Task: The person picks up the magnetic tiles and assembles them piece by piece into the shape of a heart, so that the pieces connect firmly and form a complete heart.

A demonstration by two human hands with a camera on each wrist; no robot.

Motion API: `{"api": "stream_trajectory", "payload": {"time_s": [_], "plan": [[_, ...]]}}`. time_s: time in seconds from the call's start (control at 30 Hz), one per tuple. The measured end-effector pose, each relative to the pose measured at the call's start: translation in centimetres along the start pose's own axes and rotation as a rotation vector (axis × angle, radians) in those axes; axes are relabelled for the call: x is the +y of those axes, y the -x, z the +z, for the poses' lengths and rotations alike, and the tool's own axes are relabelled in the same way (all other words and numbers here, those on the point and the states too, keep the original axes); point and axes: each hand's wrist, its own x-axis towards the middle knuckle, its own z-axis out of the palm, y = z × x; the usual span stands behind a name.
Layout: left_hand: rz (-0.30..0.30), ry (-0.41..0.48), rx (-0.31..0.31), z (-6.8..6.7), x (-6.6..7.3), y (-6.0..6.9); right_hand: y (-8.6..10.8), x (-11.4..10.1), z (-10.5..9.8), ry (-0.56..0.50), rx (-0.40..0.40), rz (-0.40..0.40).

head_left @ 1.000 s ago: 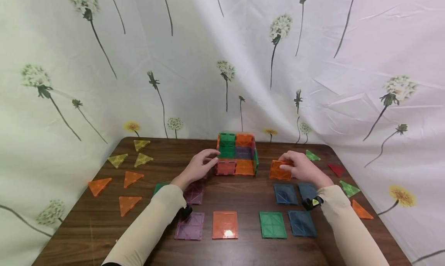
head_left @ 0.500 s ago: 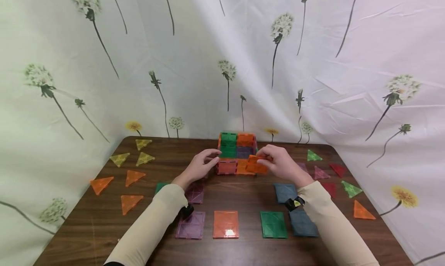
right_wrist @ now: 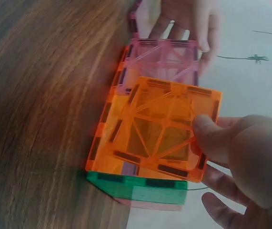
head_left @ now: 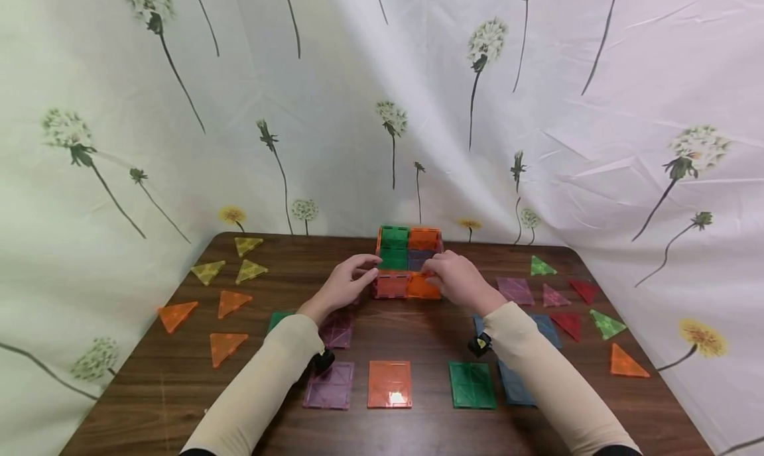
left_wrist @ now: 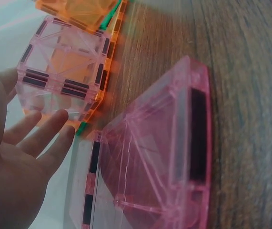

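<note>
An open-topped box of translucent magnetic tiles [head_left: 394,238] stands at the table's far middle. Green and orange tiles form its back; a pink tile [right_wrist: 162,59] is at the left of its front. Between thumb and fingers my right hand [head_left: 462,282] pinches a square orange tile [right_wrist: 166,126], held tilted against or just before the box's front right. In the head view this hand partly hides the box's right side. My left hand [head_left: 343,285] is at the box's front left corner, its fingers [left_wrist: 47,131] loosely extended beside the pink tile.
Loose squares lie nearer: a purple tile [head_left: 329,386], an orange-red tile [head_left: 389,384], a green tile [head_left: 471,385] and blue tiles [head_left: 516,386] partly under the right sleeve. Triangles lie on both sides, including an orange triangle [head_left: 228,347] and a red triangle [head_left: 566,325]. A flowered curtain [head_left: 334,144] hangs behind.
My right hand has carried the orange tile leftward from the table's right part to the front of the box. The left hand has stayed at the box's left corner.
</note>
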Motion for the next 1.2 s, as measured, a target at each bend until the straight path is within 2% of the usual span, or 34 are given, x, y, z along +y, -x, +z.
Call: {"api": "stream_trajectory", "payload": {"time_s": [0.23,0.47,0.63,0.9,1.07,1.2], "plan": [[0.011,0.011,0.003,0.0,0.0,0.0,-0.2,-0.2,0.7,0.134,-0.020,-0.030],[0.001,-0.024,-0.016,-0.2,0.0,0.1,-0.1,-0.4,0.5,0.119,-0.003,-0.041],[0.005,-0.029,-0.038,-0.4,0.0,0.2,0.3,0.0,0.2,0.034,-0.015,0.041],[-0.025,-0.030,-0.046,-0.4,0.2,0.4,1.9,2.1,-0.6,-0.197,0.044,0.246],[-0.026,-0.036,-0.060,-0.7,0.3,0.3,2.4,3.1,-0.2,-0.259,-0.005,0.256],[-0.010,-0.076,-0.071,-1.6,0.0,0.2,2.5,3.4,0.1,-0.296,-0.005,0.242]]}}
